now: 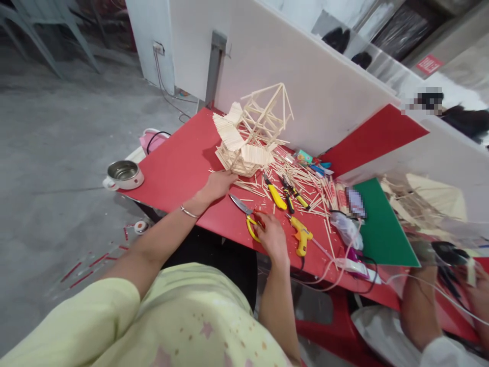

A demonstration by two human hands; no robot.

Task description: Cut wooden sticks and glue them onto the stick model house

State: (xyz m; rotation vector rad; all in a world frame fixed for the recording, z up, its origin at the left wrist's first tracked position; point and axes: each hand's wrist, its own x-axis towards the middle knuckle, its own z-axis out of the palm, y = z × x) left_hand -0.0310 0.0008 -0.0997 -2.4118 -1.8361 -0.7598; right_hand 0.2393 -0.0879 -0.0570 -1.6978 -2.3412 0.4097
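Note:
My right hand (272,236) is closed around the yellow handles of a pair of scissors (242,205), whose blades point up and left over the red table. My left hand (218,185) is closed at the near edge of some thin wooden sticks (250,188); what its fingertips pinch is too small to make out. Just beyond it stands a model built of wooden sticks (239,148), with an open frame on top and flat slatted panels. A yellow-handled cutter (275,196), pliers (300,198) and a yellow glue gun (301,236) lie right of the scissors.
Loose sticks (305,181) cover the back right of the red table (171,163). A small metal-lined pot (125,176) sits at the left corner. White partitions (305,76) rise behind. Cords and a green board (382,224) lie at right, where a co-worker's arm (420,295) shows.

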